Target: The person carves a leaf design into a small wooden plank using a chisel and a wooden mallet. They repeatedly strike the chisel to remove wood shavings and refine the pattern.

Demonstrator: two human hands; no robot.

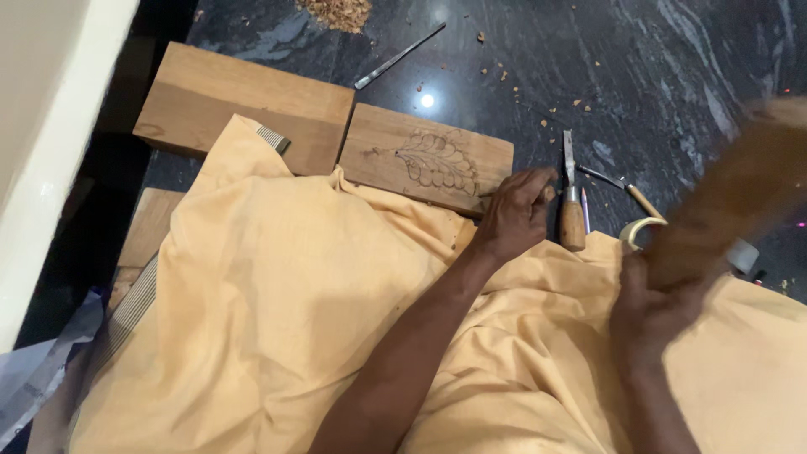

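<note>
A small wooden board [395,147] with a carved leaf outline [439,161] lies on the dark stone floor. My left hand [514,214] is closed around a chisel at the board's right end, its tip at the leaf. My right hand [651,307] grips a wooden mallet [740,193], raised and blurred, to the right of the board. An orange cloth [294,294] covers my lap and the near edge of the board.
A larger plain plank [244,97] lies left of the carved board. A wooden-handled chisel [572,210], a thin tool [626,189] and a tape roll [639,231] lie at right. A metal chisel [399,56] and wood chips [340,13] lie farther off. A white wall [42,126] stands left.
</note>
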